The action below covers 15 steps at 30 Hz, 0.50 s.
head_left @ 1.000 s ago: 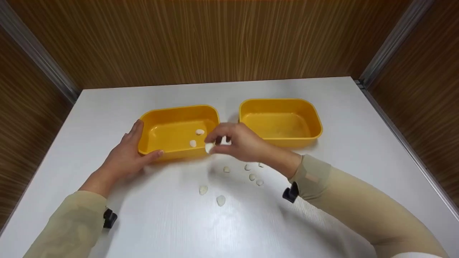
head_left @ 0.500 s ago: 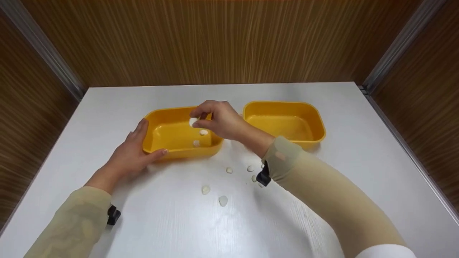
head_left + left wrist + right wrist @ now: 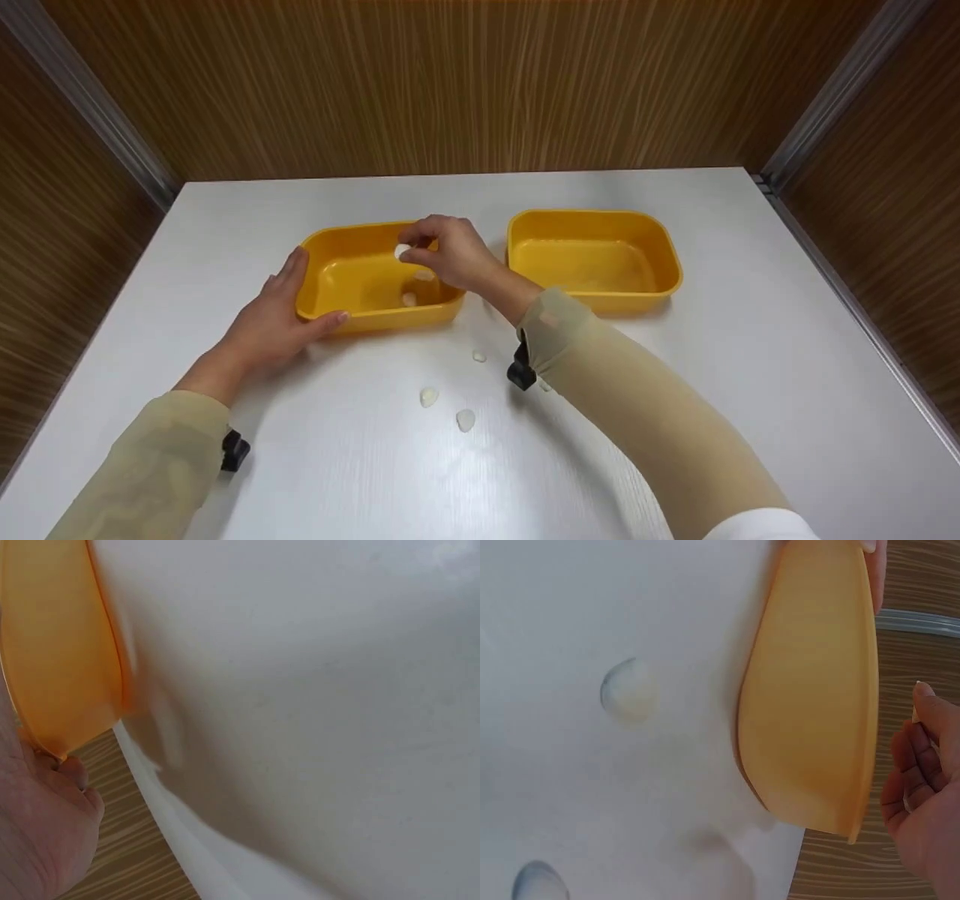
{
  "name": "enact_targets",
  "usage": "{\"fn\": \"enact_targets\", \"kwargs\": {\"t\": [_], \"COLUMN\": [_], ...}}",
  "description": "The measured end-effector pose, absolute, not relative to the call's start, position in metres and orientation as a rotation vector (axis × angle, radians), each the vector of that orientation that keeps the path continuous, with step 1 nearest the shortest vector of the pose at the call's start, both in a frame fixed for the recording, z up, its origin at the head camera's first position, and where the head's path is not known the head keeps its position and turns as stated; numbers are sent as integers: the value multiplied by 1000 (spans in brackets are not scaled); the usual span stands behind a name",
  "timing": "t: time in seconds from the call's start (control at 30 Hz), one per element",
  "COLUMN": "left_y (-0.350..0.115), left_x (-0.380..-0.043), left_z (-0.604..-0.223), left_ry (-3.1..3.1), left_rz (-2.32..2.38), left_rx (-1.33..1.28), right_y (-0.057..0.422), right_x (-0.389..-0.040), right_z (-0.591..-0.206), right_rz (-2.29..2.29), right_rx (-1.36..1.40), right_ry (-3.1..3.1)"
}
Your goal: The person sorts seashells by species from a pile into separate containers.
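Note:
My left hand (image 3: 274,315) holds the corner of the left yellow box (image 3: 382,321), fingers along its end wall and thumb over the front rim. In the left wrist view, part of this hand (image 3: 49,821) shows beside the box wall (image 3: 60,637). Over the same box, my right hand (image 3: 454,253) pinches a small white, flattish pebble-like piece (image 3: 402,251) between thumb and fingertips. Two similar white pieces, one farther back (image 3: 424,276) and one nearer the front (image 3: 409,299), lie on the box floor. The right wrist view shows my right hand (image 3: 930,787) beyond the box rim.
A second yellow box (image 3: 600,300) stands to the right on the white table (image 3: 337,450). Loose white pieces lie in front: one near the boxes (image 3: 479,356), two nearer me (image 3: 428,397); another shows beside the right wrist. Wood-grain panels (image 3: 450,90) enclose the back and sides.
My right hand has moved left and back with the white piece, from the left box's front right corner to over its inside. My left hand keeps its hold on the box.

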<state>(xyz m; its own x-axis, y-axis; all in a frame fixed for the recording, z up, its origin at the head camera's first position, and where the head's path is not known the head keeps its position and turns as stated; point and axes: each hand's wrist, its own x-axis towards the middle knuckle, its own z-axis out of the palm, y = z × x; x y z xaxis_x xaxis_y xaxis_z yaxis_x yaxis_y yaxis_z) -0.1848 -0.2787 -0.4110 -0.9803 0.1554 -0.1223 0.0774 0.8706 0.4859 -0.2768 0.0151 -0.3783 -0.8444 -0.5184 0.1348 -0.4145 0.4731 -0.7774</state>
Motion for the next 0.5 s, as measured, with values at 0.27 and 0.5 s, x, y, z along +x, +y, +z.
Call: {"fn": "enact_targets", "kwargs": {"t": [0.27, 0.5], "left_y": [-280, -278], "left_x": [-184, -187], "left_z": [-410, -410], "left_ry": [2882, 2885], "left_rz": [722, 703], "left_rx": [184, 199], "right_y": [7, 11], "right_x": [-279, -280], "right_z": [-382, -383], "right_rz": [-1280, -1193], "right_rx": [-746, -722], "right_ry": [2567, 2630]}}
